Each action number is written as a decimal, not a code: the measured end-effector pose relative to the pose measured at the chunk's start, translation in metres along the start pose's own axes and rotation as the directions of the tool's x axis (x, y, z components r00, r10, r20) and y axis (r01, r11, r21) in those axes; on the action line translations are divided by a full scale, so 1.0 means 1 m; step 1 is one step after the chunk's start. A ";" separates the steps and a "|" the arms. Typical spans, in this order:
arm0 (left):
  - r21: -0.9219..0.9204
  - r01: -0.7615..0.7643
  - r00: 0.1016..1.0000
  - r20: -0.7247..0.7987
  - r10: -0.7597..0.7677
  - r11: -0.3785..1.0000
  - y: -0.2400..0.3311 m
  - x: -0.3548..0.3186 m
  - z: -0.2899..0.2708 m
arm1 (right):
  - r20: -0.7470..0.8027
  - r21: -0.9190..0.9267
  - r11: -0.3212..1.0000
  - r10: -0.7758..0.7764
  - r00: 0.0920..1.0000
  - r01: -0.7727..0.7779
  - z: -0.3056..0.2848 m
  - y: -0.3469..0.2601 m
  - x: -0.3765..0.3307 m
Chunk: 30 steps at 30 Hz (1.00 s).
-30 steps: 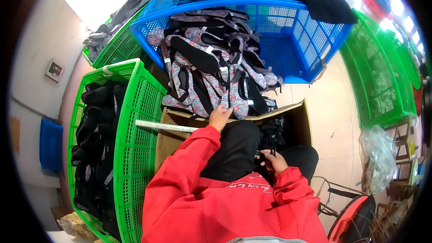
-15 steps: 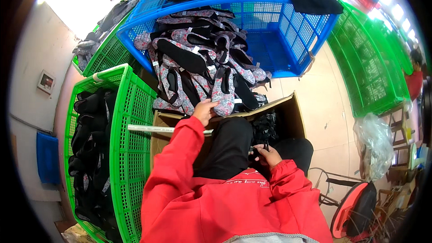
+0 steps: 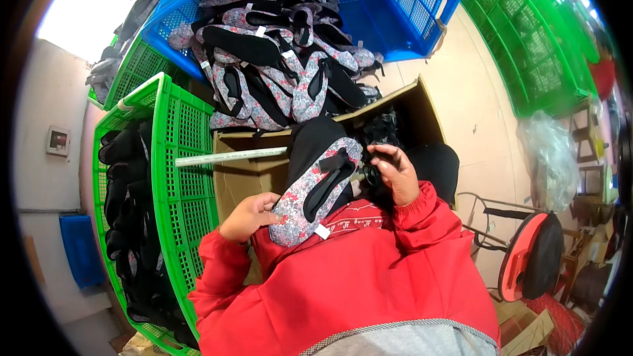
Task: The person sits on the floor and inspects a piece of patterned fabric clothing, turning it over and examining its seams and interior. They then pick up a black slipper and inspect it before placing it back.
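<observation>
A slipper-like shoe (image 3: 295, 201) in grey, red and white floral fabric lies slantwise over my lap, its black-lined opening facing up. A dark strip crosses the opening near its upper end, and a small white tag hangs at its side. My left hand (image 3: 250, 216) is closed on the lower end of the shoe, thumb on top. Just right of the shoe, my right hand (image 3: 398, 175) has its fingers bent together beside small dark pieces; what they hold, if anything, I cannot make out. Shiny black pieces (image 3: 382, 130) sit in the open cardboard box (image 3: 432, 109) before me.
More floral shoes (image 3: 264, 53) spill from a tipped blue crate (image 3: 389, 33) ahead. A green crate (image 3: 188, 151) of black shoes stands at left, a white stick (image 3: 231, 156) reaching from it over the box. Green crates (image 3: 521, 46), a plastic bag (image 3: 554, 151) and a red-black stool (image 3: 527, 257) are at right.
My left hand has drawn a floral shoe from the pile back onto my lap. My right hand has risen from the black pieces beside my knee. The view has tilted lower.
</observation>
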State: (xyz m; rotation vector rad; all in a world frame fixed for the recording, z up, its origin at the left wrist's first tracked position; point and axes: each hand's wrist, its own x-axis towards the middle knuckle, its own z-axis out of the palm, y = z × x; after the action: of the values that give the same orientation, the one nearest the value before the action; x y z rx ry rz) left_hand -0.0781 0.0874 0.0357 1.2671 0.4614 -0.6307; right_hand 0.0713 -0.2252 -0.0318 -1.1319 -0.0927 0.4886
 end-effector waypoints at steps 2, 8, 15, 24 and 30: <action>0.070 0.010 1.000 -0.011 -0.010 0.997 -0.004 -0.006 0.004 | 0.131 -0.087 0.995 -0.042 0.990 0.054 0.006 0.004 -0.004; 0.129 -0.040 0.999 -0.024 0.044 0.991 -0.008 -0.011 0.008 | 0.068 -0.367 0.926 -0.065 0.996 0.086 0.033 0.021 -0.012; 0.137 -0.082 0.996 0.039 0.077 0.987 -0.007 -0.009 0.017 | -0.077 -0.589 0.796 -0.229 0.970 0.141 0.055 0.031 -0.010; 0.191 -0.083 0.996 0.028 0.079 0.978 -0.013 -0.014 0.007 | -0.169 -0.394 0.883 -0.341 0.925 0.254 0.045 0.068 -0.006; 0.188 -0.082 0.996 0.034 0.077 0.979 -0.008 -0.021 0.004 | -0.207 -0.151 0.988 -0.049 0.977 0.018 0.051 0.044 -0.014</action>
State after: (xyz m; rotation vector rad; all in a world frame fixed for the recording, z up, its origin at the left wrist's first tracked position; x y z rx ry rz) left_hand -0.0988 0.0859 0.0442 1.4484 0.3326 -0.6341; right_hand 0.0287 -0.1730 -0.0459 -1.3197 0.0366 0.3336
